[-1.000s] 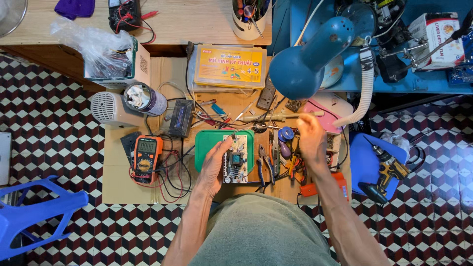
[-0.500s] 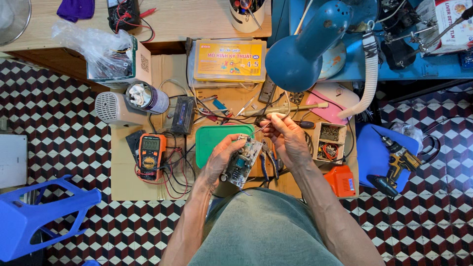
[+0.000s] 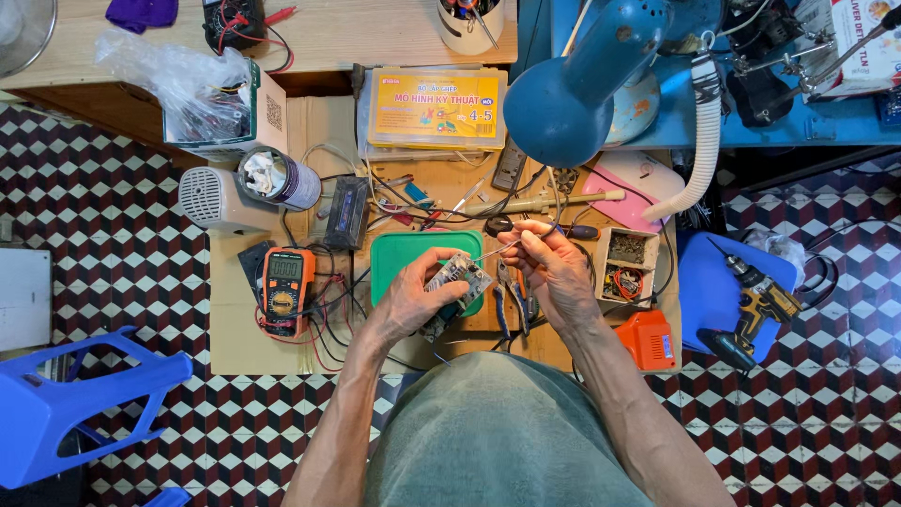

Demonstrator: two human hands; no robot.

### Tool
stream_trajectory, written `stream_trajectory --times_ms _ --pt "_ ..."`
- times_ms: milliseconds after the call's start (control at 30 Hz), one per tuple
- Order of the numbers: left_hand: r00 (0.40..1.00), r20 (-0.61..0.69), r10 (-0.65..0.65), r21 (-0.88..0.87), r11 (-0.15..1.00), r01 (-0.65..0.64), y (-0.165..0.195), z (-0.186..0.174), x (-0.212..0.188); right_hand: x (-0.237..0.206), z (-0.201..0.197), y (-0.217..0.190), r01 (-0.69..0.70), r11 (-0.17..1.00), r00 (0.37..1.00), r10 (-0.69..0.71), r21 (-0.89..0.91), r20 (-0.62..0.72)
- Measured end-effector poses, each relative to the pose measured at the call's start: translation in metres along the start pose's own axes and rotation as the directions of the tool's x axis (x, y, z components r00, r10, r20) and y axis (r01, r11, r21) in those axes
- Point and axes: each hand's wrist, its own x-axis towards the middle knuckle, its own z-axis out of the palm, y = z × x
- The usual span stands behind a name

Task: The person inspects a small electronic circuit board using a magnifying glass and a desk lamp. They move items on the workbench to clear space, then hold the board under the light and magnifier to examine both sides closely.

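My left hand (image 3: 418, 296) holds a small circuit board (image 3: 457, 279) tilted up over a green tray (image 3: 404, 252). My right hand (image 3: 554, 268) pinches a thin strand of solder wire (image 3: 502, 246) whose free end points left toward the board's top edge. Both hands hover close together above the low wooden work board (image 3: 244, 329). A pair of pliers (image 3: 511, 299) lies just below the right hand's fingers.
An orange multimeter (image 3: 284, 291) with red and black leads lies left of the tray. A blue desk lamp (image 3: 572, 94) hangs over the bench. A parts case (image 3: 434, 108), small white speaker (image 3: 214, 199), orange box (image 3: 648, 340), cordless drill (image 3: 755, 305) and blue stool (image 3: 75, 399) surround the spot.
My right hand came back from the right side with solder wire and moved toward the board. My left hand lifted the circuit board off the green tray and tilted it.
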Motion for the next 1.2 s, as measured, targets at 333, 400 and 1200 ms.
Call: stream_trajectory --times_ms 333,400,1200 --pt "0.999 -0.039 0.008 0.034 0.999 -0.006 0.003 0.004 -0.008 0.0 0.0 0.003 -0.035 0.995 0.999 0.036 0.091 -0.01" --pt "0.999 -0.04 0.016 0.034 0.999 -0.015 0.006 0.005 -0.009 0.001 0.001 0.004 -0.046 0.991 0.999 0.048 0.126 -0.014" --pt "0.654 -0.145 0.742 0.845 0.437 -0.308 -0.031 0.019 -0.006 0.01 -0.009 0.039 -0.208 0.978 0.974 0.21 0.023 -0.083"
